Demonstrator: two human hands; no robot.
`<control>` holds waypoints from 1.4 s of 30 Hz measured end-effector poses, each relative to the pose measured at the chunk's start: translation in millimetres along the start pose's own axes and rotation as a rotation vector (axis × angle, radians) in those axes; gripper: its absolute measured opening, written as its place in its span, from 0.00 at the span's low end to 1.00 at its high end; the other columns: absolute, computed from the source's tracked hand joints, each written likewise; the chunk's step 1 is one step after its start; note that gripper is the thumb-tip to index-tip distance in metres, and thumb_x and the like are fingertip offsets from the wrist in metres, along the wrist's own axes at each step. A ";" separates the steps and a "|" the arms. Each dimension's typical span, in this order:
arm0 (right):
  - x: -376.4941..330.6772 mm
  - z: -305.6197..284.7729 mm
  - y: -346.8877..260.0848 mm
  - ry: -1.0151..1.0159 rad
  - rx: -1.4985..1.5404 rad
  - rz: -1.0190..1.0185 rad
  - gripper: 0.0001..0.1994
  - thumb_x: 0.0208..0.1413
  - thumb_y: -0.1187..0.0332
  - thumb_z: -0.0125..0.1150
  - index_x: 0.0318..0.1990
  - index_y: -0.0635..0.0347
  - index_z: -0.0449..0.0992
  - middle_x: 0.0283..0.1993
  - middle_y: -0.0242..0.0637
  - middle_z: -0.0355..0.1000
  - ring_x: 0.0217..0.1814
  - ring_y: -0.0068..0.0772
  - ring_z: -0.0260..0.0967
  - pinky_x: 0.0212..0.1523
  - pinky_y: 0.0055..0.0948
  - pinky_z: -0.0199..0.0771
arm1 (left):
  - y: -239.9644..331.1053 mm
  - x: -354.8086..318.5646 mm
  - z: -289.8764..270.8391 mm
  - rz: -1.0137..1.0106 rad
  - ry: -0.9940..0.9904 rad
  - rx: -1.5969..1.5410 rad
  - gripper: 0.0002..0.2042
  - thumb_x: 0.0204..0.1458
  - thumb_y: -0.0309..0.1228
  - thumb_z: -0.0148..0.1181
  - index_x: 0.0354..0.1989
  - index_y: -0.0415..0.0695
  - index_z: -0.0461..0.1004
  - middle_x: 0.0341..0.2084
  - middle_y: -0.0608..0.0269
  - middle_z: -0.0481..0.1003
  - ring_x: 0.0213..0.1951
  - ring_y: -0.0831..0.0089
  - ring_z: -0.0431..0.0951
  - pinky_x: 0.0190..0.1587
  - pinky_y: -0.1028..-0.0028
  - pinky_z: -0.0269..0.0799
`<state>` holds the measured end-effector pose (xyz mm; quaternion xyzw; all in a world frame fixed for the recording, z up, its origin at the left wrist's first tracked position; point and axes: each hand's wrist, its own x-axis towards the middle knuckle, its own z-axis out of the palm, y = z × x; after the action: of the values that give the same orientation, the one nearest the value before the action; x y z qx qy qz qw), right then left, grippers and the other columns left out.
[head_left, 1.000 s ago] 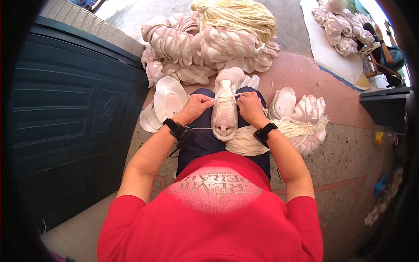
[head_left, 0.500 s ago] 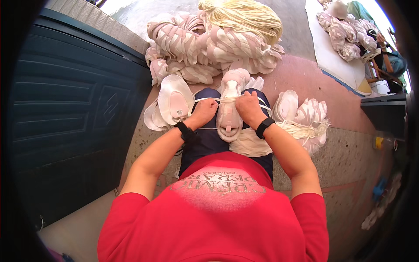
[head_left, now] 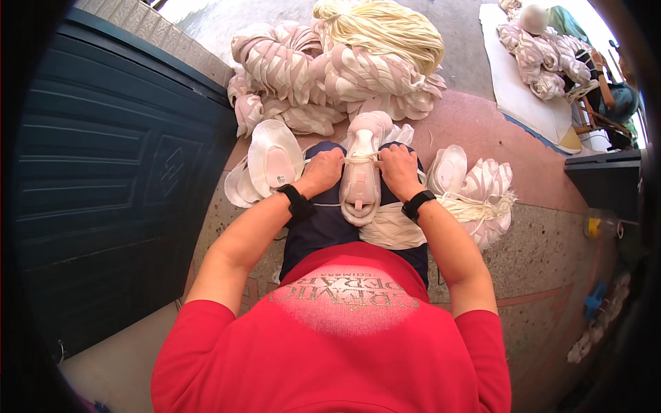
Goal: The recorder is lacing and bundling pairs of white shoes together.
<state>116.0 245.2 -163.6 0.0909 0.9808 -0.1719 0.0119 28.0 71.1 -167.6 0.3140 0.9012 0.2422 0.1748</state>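
Note:
A pink and white shoe upper [head_left: 361, 189] rests upright along my lap, between my thighs, with its toe pointing away from me. Cream shoelace [head_left: 359, 159] crosses its throat from side to side. My left hand [head_left: 324, 171] is closed on the lace just left of the upper. On the other side my right hand [head_left: 399, 169] pinches the lace too, knuckles up. The fingertips of both hands are partly hidden. A hank of cream laces [head_left: 394, 230] lies over my right thigh, below the right hand.
More uppers [head_left: 275, 157] lean by my left knee; a tied bundle of uppers [head_left: 487, 184] sits right. Ahead stands a large pile of uppers [head_left: 282, 72] topped with cream laces [head_left: 385, 34]. A dark blue door [head_left: 124, 151] is close left. Another person [head_left: 616, 103] sits far right.
My hands have come slightly lower and the lace loops that stretched out to both sides are pulled in, lying shorter and closer across the upper. The upper stays in place.

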 end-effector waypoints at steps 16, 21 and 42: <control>-2.8 8.3 3.8 -0.045 0.076 -0.011 0.08 0.44 0.64 0.55 0.25 0.59 0.75 0.30 0.39 0.70 0.38 0.39 0.64 0.38 0.41 0.61 | 18.7 -6.2 4.0 0.090 0.143 0.184 0.08 0.46 0.33 0.51 0.23 0.41 0.69 0.20 0.53 0.71 0.30 0.57 0.70 0.31 0.61 0.64; -9.8 -13.4 -0.6 -0.142 0.061 -0.088 0.13 0.46 0.59 0.54 0.26 0.62 0.74 0.32 0.44 0.69 0.40 0.44 0.63 0.38 0.42 0.62 | 25.9 -13.6 -5.9 0.134 0.242 0.344 0.10 0.40 0.37 0.56 0.21 0.43 0.71 0.21 0.62 0.70 0.33 0.67 0.65 0.34 0.66 0.58; -19.0 7.8 6.9 0.129 0.385 -0.184 0.08 0.45 0.67 0.51 0.29 0.63 0.70 0.27 0.44 0.67 0.34 0.45 0.64 0.36 0.38 0.64 | 49.2 46.3 -3.6 0.257 0.172 -0.029 0.12 0.41 0.30 0.53 0.35 0.39 0.72 0.29 0.53 0.73 0.32 0.56 0.72 0.36 0.64 0.67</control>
<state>135.9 245.6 -172.2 0.0126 0.9328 -0.3502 -0.0842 15.6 133.9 -145.3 0.4023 0.8616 0.3017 0.0690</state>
